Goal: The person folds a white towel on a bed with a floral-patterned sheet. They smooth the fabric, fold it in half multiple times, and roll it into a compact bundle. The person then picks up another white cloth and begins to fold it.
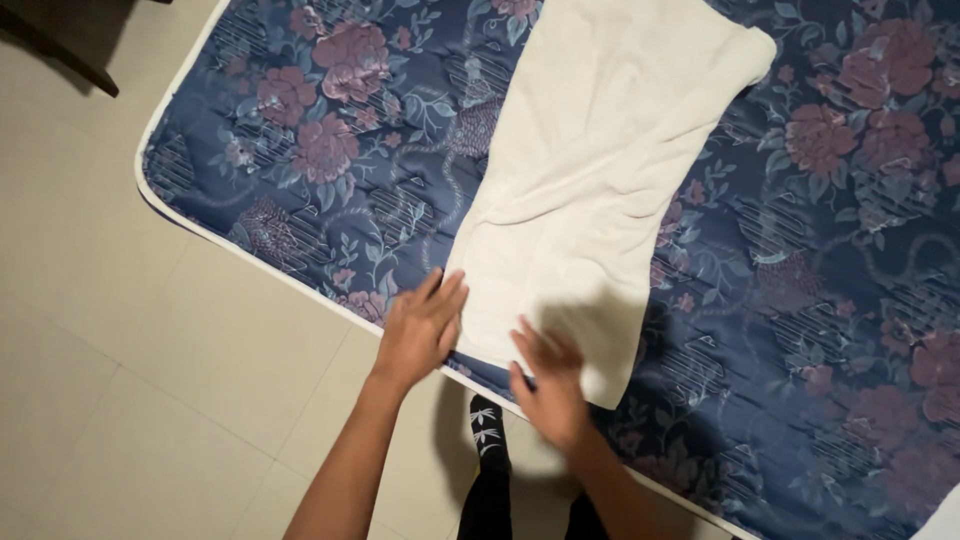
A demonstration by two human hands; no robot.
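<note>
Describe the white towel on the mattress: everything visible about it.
The white towel is a plain cream-white cloth, soft and terry-like by its look, with no pattern. It lies flat and lengthwise on the blue floral mattress, running from the top edge of the view down to the mattress's near edge. It looks folded into a long strip, with creases bunched across its middle. The left hand rests at its near left edge; the right hand, blurred, lies on its near end.
</note>
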